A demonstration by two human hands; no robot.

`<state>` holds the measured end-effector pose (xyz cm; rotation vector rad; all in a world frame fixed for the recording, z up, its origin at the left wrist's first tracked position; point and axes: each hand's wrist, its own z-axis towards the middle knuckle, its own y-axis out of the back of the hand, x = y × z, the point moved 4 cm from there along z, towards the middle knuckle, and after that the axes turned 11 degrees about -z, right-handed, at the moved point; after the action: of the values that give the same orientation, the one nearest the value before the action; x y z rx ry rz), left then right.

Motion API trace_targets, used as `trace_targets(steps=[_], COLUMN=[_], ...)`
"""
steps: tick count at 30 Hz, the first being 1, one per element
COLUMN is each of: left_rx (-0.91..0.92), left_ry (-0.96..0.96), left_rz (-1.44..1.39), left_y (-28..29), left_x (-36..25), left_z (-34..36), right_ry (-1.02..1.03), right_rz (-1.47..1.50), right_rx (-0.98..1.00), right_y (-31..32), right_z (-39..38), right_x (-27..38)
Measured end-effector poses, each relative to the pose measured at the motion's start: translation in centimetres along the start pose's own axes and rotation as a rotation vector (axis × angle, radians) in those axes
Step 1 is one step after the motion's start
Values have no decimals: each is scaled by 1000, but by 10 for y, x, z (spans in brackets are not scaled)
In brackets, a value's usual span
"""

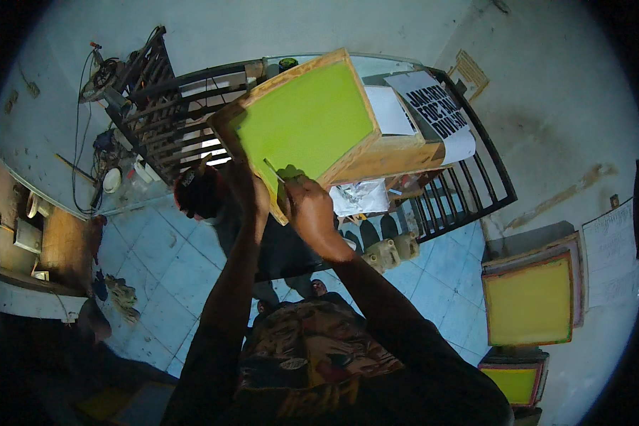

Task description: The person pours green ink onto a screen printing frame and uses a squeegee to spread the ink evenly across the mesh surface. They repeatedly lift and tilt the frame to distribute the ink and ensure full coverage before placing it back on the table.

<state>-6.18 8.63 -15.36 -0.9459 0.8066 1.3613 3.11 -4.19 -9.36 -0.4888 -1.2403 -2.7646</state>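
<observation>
A wood-framed printing screen (305, 117) with bright green mesh is tilted up before me. My left hand (258, 190) holds its near left edge, the fingers partly hidden by the frame. Over the screen's near corner, my right hand (311, 209) is closed around a thin, pale, stick-like tool (272, 169). The tool's end lies against or just above the green mesh; I cannot tell which. Beyond and right of the screen are a white sheet (389, 110) and a larger sheet with bold black lettering (433, 106).
A dark slatted metal railing (468, 192) runs behind the work. Yellow-green framed screens (529, 302) lean against the right wall. A red-and-black cap (194, 190) shows at left above blue floor tiles (160, 245). Crumpled white material (360, 197) lies beneath the wooden box (387, 157).
</observation>
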Motion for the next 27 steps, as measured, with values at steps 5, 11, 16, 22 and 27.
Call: trace_targets(steps=[5, 11, 16, 22, 27], left_rx=[40, 90, 27, 82, 67], left_ry=[111, 174, 84, 243, 329], left_rz=[-294, -546, -429, -638, -696], left_y=[-3, -6, -8, -14, -13], left_x=[7, 15, 9, 14, 35], left_z=[2, -2, 0, 6, 15], right_ry=[-16, -71, -363, -509, -551], right_rz=[27, 85, 483, 773, 913], right_rx=[-19, -8, 72, 102, 60], right_y=[1, 1, -4, 3, -8], right_z=[-4, -2, 0, -3, -17], right_x=[15, 15, -20, -30, -37])
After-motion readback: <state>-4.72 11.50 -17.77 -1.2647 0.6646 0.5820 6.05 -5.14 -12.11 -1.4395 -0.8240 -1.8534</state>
